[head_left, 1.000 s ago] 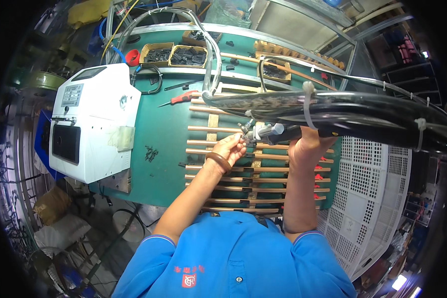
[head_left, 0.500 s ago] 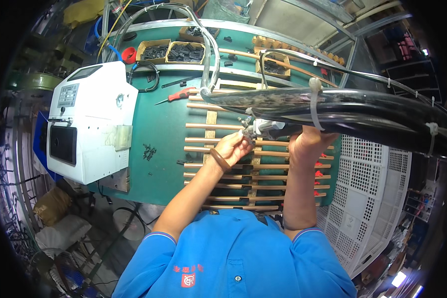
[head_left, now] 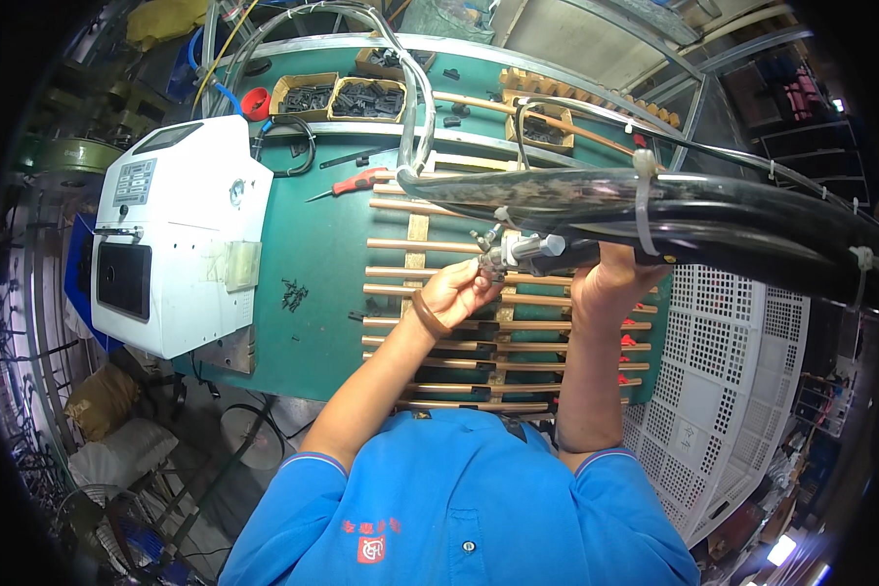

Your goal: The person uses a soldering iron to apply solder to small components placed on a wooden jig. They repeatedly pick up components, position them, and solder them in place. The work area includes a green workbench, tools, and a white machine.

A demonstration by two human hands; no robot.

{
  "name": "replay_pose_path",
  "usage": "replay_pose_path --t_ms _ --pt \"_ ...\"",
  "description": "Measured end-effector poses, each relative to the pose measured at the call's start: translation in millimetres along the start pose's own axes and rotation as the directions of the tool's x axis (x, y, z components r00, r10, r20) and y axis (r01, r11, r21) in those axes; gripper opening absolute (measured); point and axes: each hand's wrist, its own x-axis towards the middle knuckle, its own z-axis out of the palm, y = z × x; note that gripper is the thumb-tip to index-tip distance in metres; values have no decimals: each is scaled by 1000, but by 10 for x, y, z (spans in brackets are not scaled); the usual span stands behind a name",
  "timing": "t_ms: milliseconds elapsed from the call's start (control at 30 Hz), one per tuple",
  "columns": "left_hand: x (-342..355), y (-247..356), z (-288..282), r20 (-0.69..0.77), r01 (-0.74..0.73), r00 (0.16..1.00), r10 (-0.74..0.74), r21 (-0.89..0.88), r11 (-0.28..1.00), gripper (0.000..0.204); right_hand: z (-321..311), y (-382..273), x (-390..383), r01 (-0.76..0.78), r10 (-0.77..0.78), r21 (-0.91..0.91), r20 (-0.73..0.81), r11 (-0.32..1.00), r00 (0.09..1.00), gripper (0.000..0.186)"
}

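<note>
My left hand [head_left: 459, 291], a wooden bangle at its wrist, has its fingers closed at the small metal fittings [head_left: 494, 257] on the front of a tool with a silver cylinder [head_left: 535, 249]. My right hand [head_left: 606, 288] is wrapped round the tool's dark body, partly hidden behind a thick bundle of black and clear hoses [head_left: 742, 225] with white cable ties. Beneath both hands lie parallel copper bars [head_left: 386, 244] on wooden strips [head_left: 416, 230], several with black pieces on them and red pieces near their right ends.
A white machine [head_left: 171, 244] stands left on the green table [head_left: 313, 273], beside scattered small black parts [head_left: 293, 294]. A red-handled screwdriver [head_left: 356, 181] lies behind. Cardboard boxes of black parts [head_left: 366, 98] and a red cup [head_left: 255, 104] are at the back. A white perforated crate [head_left: 713, 391] is right.
Since a second ago the tool and hose bundle have shifted very slightly, with both hands still on the tool. Little else differs.
</note>
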Motion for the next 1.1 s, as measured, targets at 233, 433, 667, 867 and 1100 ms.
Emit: replay_pose_path --t_ms 233,433,667,867,1100 --pt "-139 -118 270 -163 -197 957 240 246 949 18 39 -147 89 -157 224 628 -28 762 974 49" --pt "-50 -81 343 -276 -125 955 111 -33 992 29 214 -197 227 -180 238 571 -27 801 971 42" --pt "174 244 213 -228 -71 834 502 859 507 30 309 66 725 -62 164 360 -260 931 952 22" --pt "850 671 242 423 28 760 494 737 -675 25 471 267 868 -113 226 425 -226 898 947 19" --pt "1232 637 -318 579 125 681 447 511 -851 14 562 781 528 -181 240 380 -115 907 964 21"
